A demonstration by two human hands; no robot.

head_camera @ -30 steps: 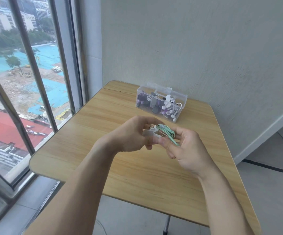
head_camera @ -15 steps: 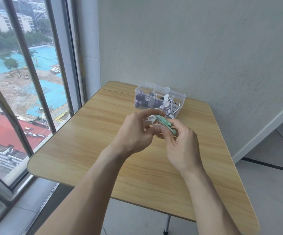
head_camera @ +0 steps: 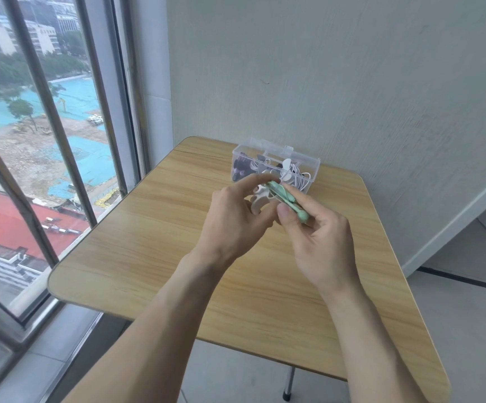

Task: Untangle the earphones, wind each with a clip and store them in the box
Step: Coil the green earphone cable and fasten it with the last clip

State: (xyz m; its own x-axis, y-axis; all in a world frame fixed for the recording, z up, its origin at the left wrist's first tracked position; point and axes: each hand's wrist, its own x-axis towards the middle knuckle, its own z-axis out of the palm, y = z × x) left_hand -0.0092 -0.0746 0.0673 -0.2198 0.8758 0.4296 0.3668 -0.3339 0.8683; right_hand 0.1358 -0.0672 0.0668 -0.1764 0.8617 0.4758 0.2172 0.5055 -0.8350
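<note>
mint-green earphones (head_camera: 284, 196), one coiled bundle, sit above the middle of the tabletop (head_camera: 148, 228), held between two hands in front of the box (head_camera: 308, 167). left hand (head_camera: 233, 222) curls its fingers around one white clip (head_camera: 260, 199), with the forefinger arched over the top of the bundle and the thumb tucked underneath. right hand (head_camera: 317, 239) pinches the near end of the green bundle between thumb and bent fingers, so each hand is grasping something and neither is loose. clip and bundle touch each other where the two hands meet.

one clear plastic box stands at the far edge of the tabletop, close to the wall (head_camera: 352, 82), its lid open and leaning back. inside it lie several wound sets, white cords on the right side and dark purple ones on the left; the exact count cannot be told through the plastic. the box is just beyond the hands, partly hidden by the fingers.

one wooden tabletop with rounded corners carries the box. to the left runs a window (head_camera: 46, 141) with metal bars, showing rooftops and blue-covered ground far below. one metal table leg (head_camera: 289, 385) shows under the near edge.
</note>
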